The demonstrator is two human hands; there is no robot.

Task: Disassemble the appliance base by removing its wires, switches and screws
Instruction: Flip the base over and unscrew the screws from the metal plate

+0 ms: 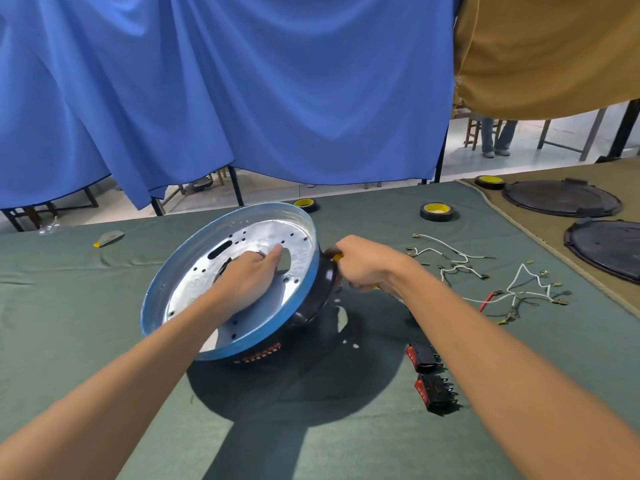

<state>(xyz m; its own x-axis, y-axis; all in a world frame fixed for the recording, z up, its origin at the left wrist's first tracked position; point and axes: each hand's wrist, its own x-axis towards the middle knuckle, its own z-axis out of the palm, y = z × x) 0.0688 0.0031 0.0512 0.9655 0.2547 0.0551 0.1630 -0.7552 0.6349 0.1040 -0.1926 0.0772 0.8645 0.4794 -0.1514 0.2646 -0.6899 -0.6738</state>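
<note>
Blue-rimmed and silvery inside, the appliance base (pixel 194 271) is tipped up on its black plastic side on the green cloth (pixel 104 341), open face toward the camera. The left hand (pixel 252 275) lies in the pan with its fingers hooked into the centre opening, holding the base tilted. The right hand (pixel 363 265) is closed in a fist round a yellow-handled tool (pixel 337 257), pressed up against the black wall on the base's right. The working end is hidden, so I can't tell what kind of tool it is. Right of the base there's a scatter of loose white wires (pixel 450 265), and nearer the camera than those, two red-and-black rocker switches (pixel 424 356). So my guess is wires and switches are done and this is the screw stage. Next move needs the tool seated square on whatever fastener is on that side wall while the left hand stops the base rolling. Tape rolls (pixel 437 212) and black round covers (pixel 561 197) sit beyond the base.
</note>
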